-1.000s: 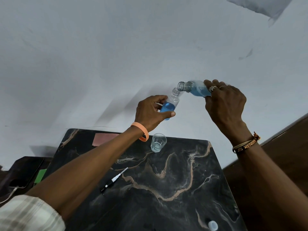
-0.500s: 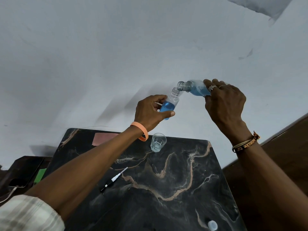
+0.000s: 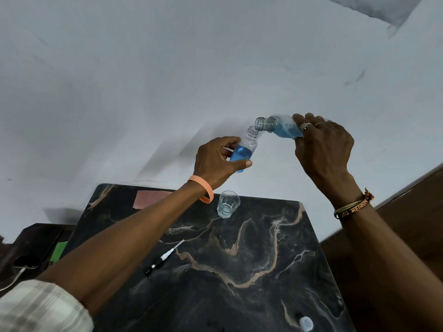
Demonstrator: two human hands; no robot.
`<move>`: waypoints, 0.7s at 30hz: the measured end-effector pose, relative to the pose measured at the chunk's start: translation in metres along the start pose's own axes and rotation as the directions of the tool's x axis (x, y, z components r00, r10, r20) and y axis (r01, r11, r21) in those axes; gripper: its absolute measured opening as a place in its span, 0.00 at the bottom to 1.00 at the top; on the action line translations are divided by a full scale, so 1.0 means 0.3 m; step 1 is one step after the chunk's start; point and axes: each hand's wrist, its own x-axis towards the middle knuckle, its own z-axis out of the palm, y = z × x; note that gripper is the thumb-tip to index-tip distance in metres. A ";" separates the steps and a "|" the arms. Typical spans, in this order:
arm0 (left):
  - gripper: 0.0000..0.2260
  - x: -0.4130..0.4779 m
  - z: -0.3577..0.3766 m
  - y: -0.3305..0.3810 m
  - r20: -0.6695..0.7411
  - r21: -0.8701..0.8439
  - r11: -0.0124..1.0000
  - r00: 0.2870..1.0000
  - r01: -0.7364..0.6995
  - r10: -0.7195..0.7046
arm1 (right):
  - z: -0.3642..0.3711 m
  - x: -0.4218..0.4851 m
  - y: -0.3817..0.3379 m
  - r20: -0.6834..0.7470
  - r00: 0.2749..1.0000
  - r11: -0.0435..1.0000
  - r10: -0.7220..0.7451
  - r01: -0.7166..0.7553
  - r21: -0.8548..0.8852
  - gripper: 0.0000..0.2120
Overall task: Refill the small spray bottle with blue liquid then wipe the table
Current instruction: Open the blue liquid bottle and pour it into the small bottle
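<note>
My left hand (image 3: 217,161) grips the small clear spray bottle (image 3: 244,149), uncapped and roughly half full of blue liquid, held up above the far edge of the table. My right hand (image 3: 323,144) holds a larger clear bottle (image 3: 278,127) of blue liquid tipped sideways, its open neck just above the small bottle's mouth. The spray nozzle with its dip tube (image 3: 164,257) lies on the black marble table (image 3: 239,271). A pink cloth (image 3: 149,198) lies at the table's far left corner.
A small glass of clear liquid (image 3: 227,203) stands near the table's far edge under my left wrist. A white cap (image 3: 306,323) lies at the front right. A phone on a cable (image 3: 31,255) rests on a dark side surface at left. A brown wooden surface (image 3: 407,212) is at right.
Both hands and both bottles have shifted down very slightly; the larger bottle stays tipped over the small bottle's mouth.
</note>
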 end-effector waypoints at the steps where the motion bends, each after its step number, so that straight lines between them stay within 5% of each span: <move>1: 0.27 -0.001 0.000 0.000 -0.002 -0.001 1.000 1.000 0.001 -0.001 | -0.001 0.000 0.000 0.000 1.000 1.000 -0.002 0.002 -0.004 0.17; 21: 0.28 -0.006 -0.002 0.010 -0.012 -0.009 1.000 1.000 0.007 -0.007 | -0.008 0.002 0.003 0.009 1.000 1.000 -0.002 0.002 -0.017 0.18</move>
